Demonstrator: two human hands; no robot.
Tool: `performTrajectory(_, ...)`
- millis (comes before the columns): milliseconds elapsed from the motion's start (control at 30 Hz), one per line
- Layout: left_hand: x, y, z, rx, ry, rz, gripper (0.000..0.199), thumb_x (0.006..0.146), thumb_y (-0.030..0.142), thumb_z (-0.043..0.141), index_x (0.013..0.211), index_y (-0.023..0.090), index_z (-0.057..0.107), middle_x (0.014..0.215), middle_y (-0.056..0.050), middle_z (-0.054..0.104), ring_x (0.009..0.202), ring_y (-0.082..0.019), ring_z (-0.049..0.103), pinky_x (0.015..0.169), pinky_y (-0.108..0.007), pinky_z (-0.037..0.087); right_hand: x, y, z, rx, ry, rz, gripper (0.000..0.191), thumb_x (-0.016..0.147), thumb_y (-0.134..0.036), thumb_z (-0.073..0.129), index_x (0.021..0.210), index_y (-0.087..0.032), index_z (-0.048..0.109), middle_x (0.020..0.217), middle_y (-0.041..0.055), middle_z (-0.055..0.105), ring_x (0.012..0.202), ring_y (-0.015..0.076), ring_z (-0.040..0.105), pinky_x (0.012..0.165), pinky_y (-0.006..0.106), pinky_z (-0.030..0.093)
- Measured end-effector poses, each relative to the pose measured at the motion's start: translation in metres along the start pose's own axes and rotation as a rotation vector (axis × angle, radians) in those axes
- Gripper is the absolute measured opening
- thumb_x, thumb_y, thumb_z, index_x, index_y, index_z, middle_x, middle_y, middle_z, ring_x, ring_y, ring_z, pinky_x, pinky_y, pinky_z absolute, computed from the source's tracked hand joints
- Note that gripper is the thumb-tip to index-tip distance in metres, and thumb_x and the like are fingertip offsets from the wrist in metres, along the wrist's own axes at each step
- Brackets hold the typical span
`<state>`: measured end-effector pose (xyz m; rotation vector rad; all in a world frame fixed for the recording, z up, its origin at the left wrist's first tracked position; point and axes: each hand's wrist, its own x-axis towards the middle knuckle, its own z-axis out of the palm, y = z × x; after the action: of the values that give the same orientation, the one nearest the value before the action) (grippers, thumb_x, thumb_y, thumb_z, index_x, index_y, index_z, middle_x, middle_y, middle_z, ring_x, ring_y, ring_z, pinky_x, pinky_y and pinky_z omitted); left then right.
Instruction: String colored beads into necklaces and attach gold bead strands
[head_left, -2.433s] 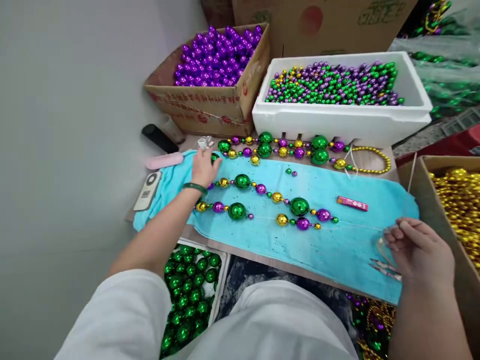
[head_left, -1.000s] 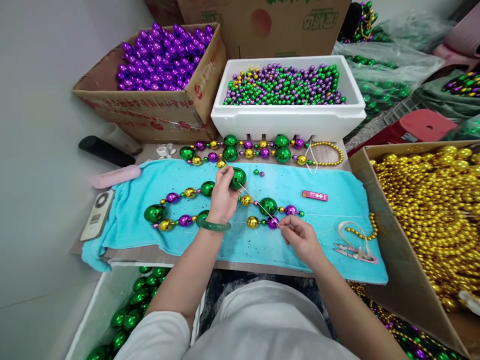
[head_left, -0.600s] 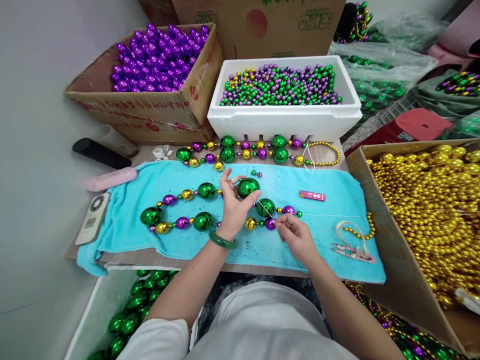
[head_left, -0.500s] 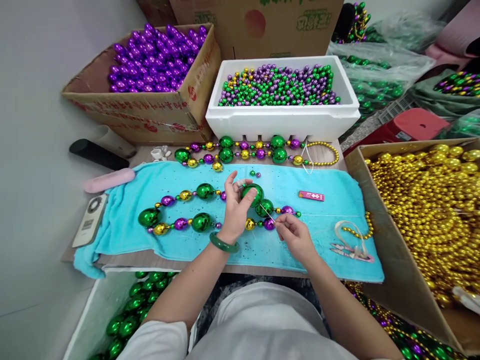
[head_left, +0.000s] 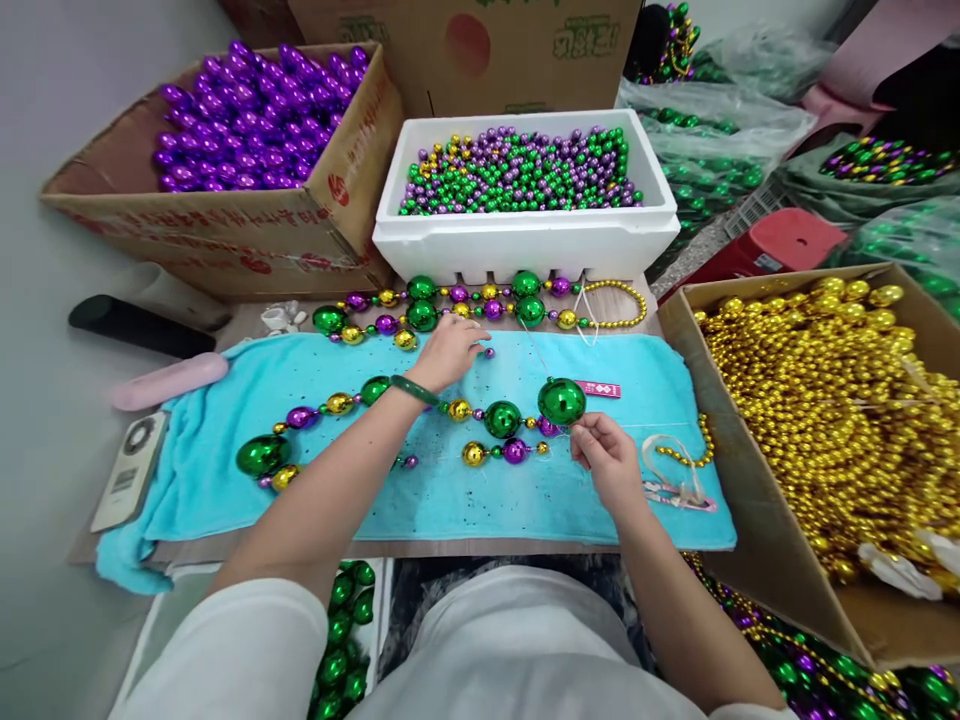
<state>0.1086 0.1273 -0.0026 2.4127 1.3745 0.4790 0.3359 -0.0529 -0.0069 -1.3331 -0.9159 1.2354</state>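
Note:
My left hand (head_left: 452,350), palm down, reaches over the blue towel (head_left: 420,500) beside a small purple bead (head_left: 490,352). Its fingers are bent and slightly apart. My right hand (head_left: 606,450) pinches a thin needle or thread at the lower edge of a large green bead (head_left: 562,401). A small green bead (head_left: 551,380) sits on top of the large one, and a fine line runs up from it. Strung green, gold and purple beads (head_left: 502,419) lie between my hands; my left forearm hides part of the string. A short gold-and-purple row (head_left: 514,451) lies in front.
Behind the towel are a finished-looking bead string (head_left: 421,316), a white foam box (head_left: 525,235) and a carton of purple beads (head_left: 330,210). A gold-bead carton (head_left: 772,480) stands right. Scissors (head_left: 679,497) and a pink-red packet (head_left: 600,389) lie on the towel.
My left hand has let go of the large green bead and moved up toward the small loose beads. The large bead is now beside my right hand, farther right. The whole view has shifted.

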Motion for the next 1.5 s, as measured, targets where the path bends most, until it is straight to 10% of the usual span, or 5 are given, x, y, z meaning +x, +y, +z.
performTrajectory(233,0.013,0.013,0.022,0.092,-0.136,-0.008,0.019,0.079,0.013,0.058,0.086,0.017,0.075,0.093,-0.015,0.07,0.105,-0.032,0.05,0.092,-0.047,0.036,0.001,0.006,-0.004,0.0,-0.002,0.008,0.024,0.077,-0.041,0.063,0.074,-0.019,0.055,0.051,-0.0046,0.048,0.046,0.0083,0.038,0.043,0.022,0.027)
performTrajectory(467,-0.003,0.034,0.004,-1.26,0.036,-0.452,0.028,0.08,0.033,0.067,0.104,0.02,0.072,0.096,-0.008,0.069,0.09,-0.017,0.061,0.079,-0.032,0.046,0.0,0.009,-0.006,-0.008,-0.025,0.025,0.022,0.074,-0.04,0.063,0.072,-0.019,0.056,0.049,-0.0053,0.046,0.045,0.0086,0.039,0.044,0.022,0.028)
performTrajectory(567,-0.014,0.041,-0.003,-1.5,0.021,-0.501,0.03,0.074,0.03,0.074,0.102,0.018,0.073,0.091,-0.006,0.069,0.085,-0.014,0.061,0.074,-0.027,0.046,0.002,0.008,-0.005,-0.009,-0.037,0.033,0.022,0.073,-0.039,0.064,0.071,-0.019,0.057,0.048,-0.0056,0.044,0.045,0.0085,0.038,0.044,0.023,0.029)
performTrajectory(1267,-0.028,0.043,-0.008,-1.471,0.003,-0.446,0.032,0.074,0.033,0.076,0.103,0.019,0.074,0.091,-0.005,0.067,0.087,-0.014,0.06,0.076,-0.027,0.046,0.003,0.007,0.0,-0.046,-0.051,0.059,0.024,0.072,-0.042,0.063,0.069,-0.019,0.055,0.049,-0.0053,0.044,0.045,0.0088,0.038,0.045,0.023,0.03)
performTrajectory(1500,-0.033,0.052,-0.008,-1.147,0.028,-0.313,0.04,0.073,0.03,0.076,0.11,0.02,0.064,0.082,0.0,0.063,0.081,-0.013,0.057,0.077,-0.028,0.044,0.004,0.01,0.001,-0.083,-0.09,0.103,0.026,0.072,-0.044,0.063,0.069,-0.019,0.055,0.049,-0.0048,0.044,0.046,0.0091,0.038,0.045,0.023,0.03)
